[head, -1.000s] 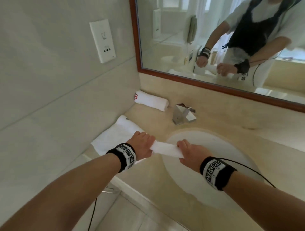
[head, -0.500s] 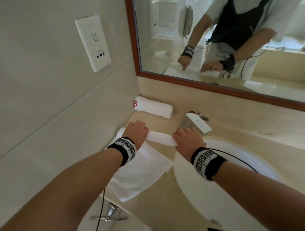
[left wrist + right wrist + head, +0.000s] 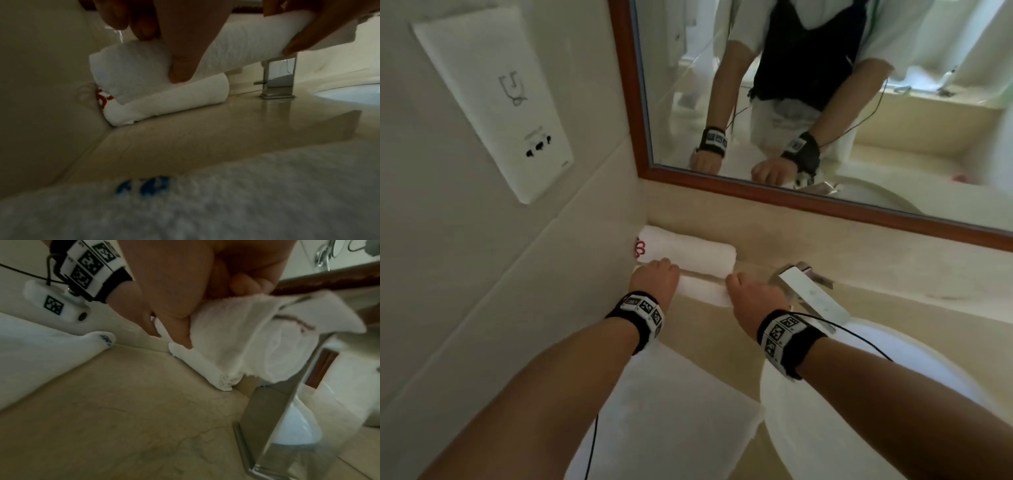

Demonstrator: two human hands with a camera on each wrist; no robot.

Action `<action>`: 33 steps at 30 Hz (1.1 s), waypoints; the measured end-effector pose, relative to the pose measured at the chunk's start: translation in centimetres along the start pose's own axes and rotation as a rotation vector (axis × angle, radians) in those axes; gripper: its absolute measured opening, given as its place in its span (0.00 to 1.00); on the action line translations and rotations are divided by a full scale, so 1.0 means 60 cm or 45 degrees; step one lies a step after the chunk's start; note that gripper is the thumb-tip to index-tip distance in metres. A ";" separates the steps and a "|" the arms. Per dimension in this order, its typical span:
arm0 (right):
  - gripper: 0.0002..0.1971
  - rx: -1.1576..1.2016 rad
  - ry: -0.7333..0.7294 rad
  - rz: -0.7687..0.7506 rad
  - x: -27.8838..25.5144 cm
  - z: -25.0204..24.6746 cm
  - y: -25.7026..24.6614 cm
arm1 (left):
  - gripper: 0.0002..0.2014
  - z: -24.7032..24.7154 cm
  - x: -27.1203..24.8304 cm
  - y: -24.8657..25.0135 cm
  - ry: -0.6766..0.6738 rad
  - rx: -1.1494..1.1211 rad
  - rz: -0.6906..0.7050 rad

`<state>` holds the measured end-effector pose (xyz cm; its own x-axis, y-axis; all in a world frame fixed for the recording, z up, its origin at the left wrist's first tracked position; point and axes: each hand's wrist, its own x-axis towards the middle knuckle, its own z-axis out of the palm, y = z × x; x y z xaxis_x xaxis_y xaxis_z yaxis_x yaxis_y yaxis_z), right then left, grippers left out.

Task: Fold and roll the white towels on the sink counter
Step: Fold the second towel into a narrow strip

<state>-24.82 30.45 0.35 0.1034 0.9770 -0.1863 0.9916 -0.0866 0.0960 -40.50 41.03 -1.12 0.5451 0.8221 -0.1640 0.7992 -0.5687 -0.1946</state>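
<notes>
Carried from above the basin to the back corner of the counter (image 3: 722, 329) within the past second, a freshly rolled white towel (image 3: 702, 289) now hangs just in front of, and slightly above, a finished roll (image 3: 688, 251) lying against the wall under the mirror (image 3: 825, 102). Both of the person's hands grip it: the left hand (image 3: 654, 279) is curled round the end nearer the wall, the right hand (image 3: 755, 299) round the end nearer the faucet (image 3: 811, 291), fingers above and thumb beneath. From the left wrist, the held roll is seen clear of the counter, overlapping the finished one, whose end bears a red mark. A third towel (image 3: 671, 428) lies flat near the counter's front edge, beside the basin (image 3: 893, 428).
</notes>
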 end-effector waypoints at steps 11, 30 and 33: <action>0.19 0.036 -0.160 0.054 0.123 0.049 -0.014 | 0.20 0.098 0.125 -0.042 -0.015 -0.292 0.041; 0.29 0.301 -0.302 0.006 0.107 0.065 -0.004 | 0.25 0.092 0.103 -0.052 -0.194 -0.290 0.103; 0.24 0.366 -0.251 0.020 0.077 0.057 -0.021 | 0.32 0.079 0.066 -0.048 -0.248 -0.382 0.077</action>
<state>-25.34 34.38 -4.00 0.1041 0.9213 -0.3748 0.9681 -0.1802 -0.1741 -41.87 45.81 -5.82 0.5584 0.7505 -0.3535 0.8213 -0.5600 0.1086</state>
